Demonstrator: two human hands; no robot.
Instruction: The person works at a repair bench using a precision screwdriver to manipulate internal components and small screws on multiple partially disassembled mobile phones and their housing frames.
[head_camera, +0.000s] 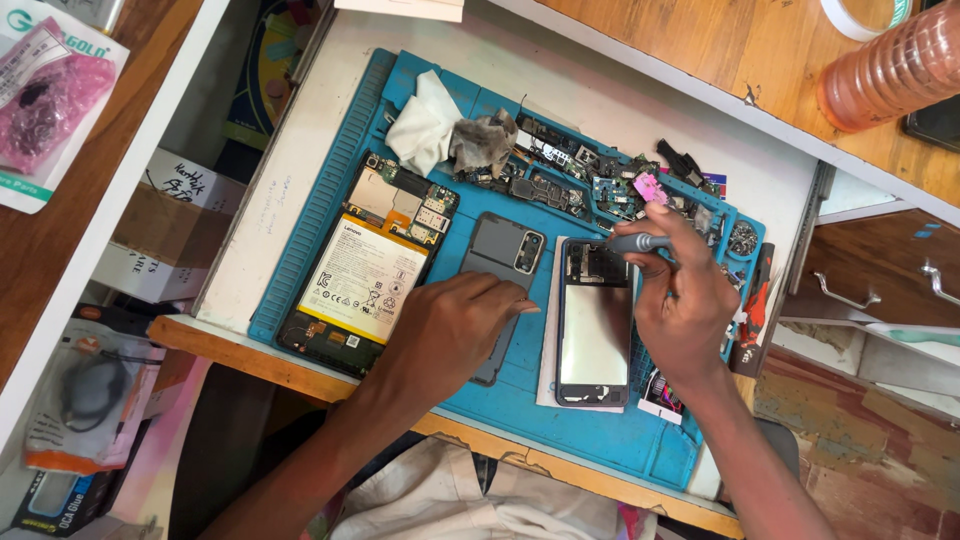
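Two hands worked over blue mat on white bench. Right hand closed around grey screwdriver, tip at top of opened phone frame. Left hand lay palm down, fingers curled, on grey back cover, gripping nothing. Mat front edge sat close to bench lip; little free room there. Opened tablet lay just left of cover. White cloth and loose parts heap crowded mat's far edge. Orange bottle stood well apart on wooden shelf.
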